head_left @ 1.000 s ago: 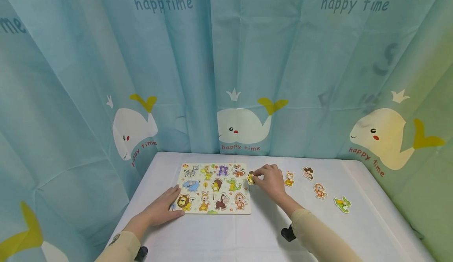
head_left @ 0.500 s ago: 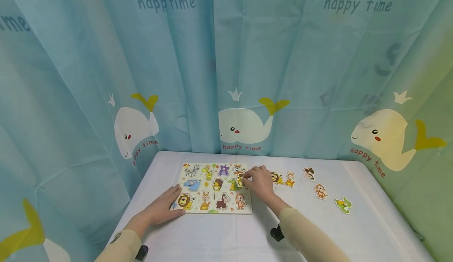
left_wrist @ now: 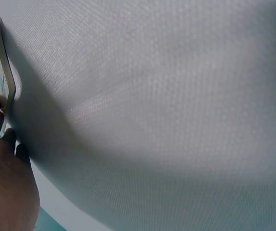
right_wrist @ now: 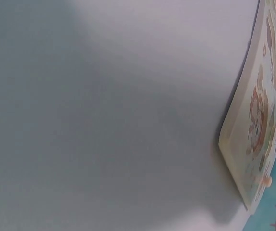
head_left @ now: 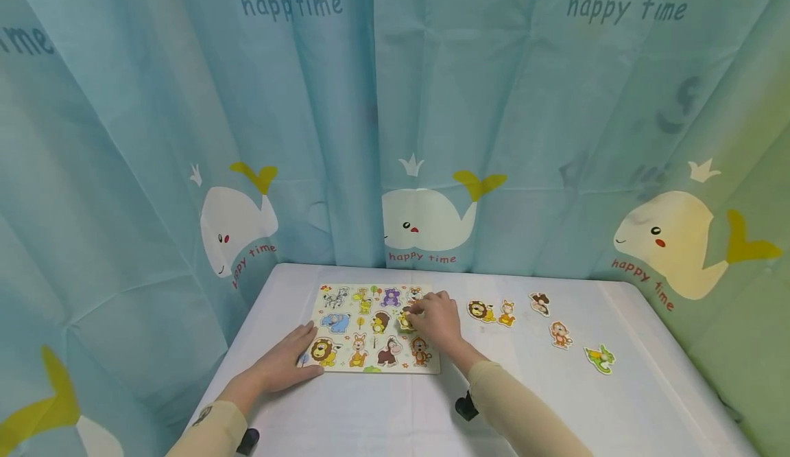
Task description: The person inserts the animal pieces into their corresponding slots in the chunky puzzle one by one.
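Observation:
My right hand [head_left: 437, 316] pinches a yellow-and-brown hedgehog puzzle piece [head_left: 404, 320] over the right part of a wooden animal puzzle board [head_left: 395, 370]. Beneath it the green crocodile picture is mostly covered. Left of the piece, the hedgehog picture [head_left: 379, 322] shows in the middle row. My left hand [head_left: 280, 361] rests at the board's front left corner, fingers along the left side and thumb at the front edge. In the left wrist view, fingertips touch that corner. Knobs [right_wrist: 268, 181] stand up from the board in the right wrist view.
Right of the board lie a lion piece [head_left: 480, 311], a kangaroo piece [head_left: 506, 313], a dark brown animal piece [head_left: 540, 304], a monkey piece [head_left: 560, 334] and a crocodile piece [head_left: 600, 359]. A blue whale-print curtain [head_left: 333, 134] hangs behind the white-covered table [head_left: 382, 416].
My right hand has moved left with the hedgehog piece, from beside the board to over it, uncovering the lion piece. The left hand has stayed at the corner.

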A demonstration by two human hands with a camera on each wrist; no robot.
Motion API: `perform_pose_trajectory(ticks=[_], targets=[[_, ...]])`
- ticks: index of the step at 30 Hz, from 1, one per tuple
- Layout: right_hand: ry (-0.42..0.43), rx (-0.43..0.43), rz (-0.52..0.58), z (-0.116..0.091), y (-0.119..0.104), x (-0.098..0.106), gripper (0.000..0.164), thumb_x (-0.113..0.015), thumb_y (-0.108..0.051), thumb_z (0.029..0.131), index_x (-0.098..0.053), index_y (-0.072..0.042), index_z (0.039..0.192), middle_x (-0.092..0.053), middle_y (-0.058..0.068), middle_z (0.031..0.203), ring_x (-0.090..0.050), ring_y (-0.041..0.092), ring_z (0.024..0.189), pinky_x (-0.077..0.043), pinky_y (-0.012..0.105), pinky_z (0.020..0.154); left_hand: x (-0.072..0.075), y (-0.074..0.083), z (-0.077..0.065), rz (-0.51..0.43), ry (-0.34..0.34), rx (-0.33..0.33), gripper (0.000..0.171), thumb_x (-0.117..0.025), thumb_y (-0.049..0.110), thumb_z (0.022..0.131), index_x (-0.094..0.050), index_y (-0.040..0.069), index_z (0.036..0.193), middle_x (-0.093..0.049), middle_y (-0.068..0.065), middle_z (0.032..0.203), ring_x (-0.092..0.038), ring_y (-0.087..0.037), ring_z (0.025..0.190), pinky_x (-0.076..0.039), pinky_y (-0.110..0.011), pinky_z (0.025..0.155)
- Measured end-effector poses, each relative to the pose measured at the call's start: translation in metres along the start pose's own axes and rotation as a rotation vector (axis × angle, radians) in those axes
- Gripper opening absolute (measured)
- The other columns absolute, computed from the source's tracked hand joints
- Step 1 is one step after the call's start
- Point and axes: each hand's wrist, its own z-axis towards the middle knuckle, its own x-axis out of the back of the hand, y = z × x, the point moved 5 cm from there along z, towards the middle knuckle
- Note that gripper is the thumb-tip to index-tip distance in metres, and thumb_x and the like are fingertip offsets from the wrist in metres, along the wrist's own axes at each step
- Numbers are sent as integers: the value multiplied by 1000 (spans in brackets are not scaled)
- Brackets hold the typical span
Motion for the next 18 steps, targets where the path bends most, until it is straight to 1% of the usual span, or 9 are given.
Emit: perform_pose_trajectory(ticks=[5,11,18], targets=[[-5,-3,-7,2,-5,-5,10,-82,-31,88,-81,-21,89,-66,-8,94,-51,17,98,-43,37,84,-1,-1,0,2,-1,1,96,-73,56,89,-33,5,160,-24,-13,168,-18,-39,154,-23,-59,122],[-7,12,0,3,-12,-9,10,-81,-31,89,-81,-22,88,-64,-9,89,-50,17,96,-42,37,81,0,0,1,3,-1,12,96,-73,56,89,-32,6,161,-23,-12,169,-17,-39,154,-23,-58,122],[-7,36,-9,5,-22,-14,11,-81,-31,88,-82,-20,89,-66,-9,88,-50,16,93,-42,36,79,0,1,0,2,6,13,97,-73,56,88,-33,6,160,-24,-13,168,-19,-39,154,-23,-60,121]])
